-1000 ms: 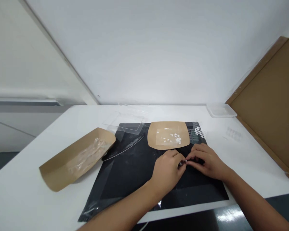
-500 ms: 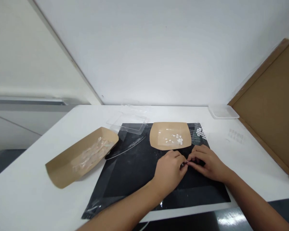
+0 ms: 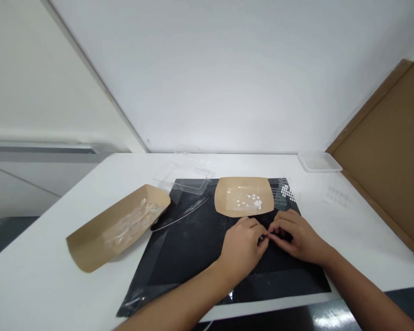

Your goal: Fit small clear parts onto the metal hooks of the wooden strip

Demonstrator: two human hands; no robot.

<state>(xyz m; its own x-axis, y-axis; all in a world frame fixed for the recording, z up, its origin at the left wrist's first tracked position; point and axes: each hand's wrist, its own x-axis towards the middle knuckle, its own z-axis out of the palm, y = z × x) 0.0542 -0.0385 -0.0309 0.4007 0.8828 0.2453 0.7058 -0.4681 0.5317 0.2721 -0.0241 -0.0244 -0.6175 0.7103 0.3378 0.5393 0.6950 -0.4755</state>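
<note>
Over the black mat (image 3: 189,253), my left hand (image 3: 244,241) and my right hand (image 3: 296,234) meet fingertip to fingertip, both pinched closed. Whatever lies between the fingertips is too small to name. Just beyond them stands a brown paper tray (image 3: 221,197) with several small white pieces (image 3: 257,202) in it. To its right, a sheet of round white dots (image 3: 289,193) lies at the mat's edge, beside a row of thin clear tubes (image 3: 279,197) partly hidden by the tray.
A longer brown paper tray (image 3: 86,248) on the left holds clear plastic packets (image 3: 131,223). Clear plastic sheets (image 3: 184,177) lie at the back of the white table (image 3: 37,280). A clear plastic lid or shallow box (image 3: 319,162) sits back right, near a cardboard panel (image 3: 389,161).
The hands hold nearly the same pinch, with the fingertips shifted very slightly. The whole view has moved down a little in the picture.
</note>
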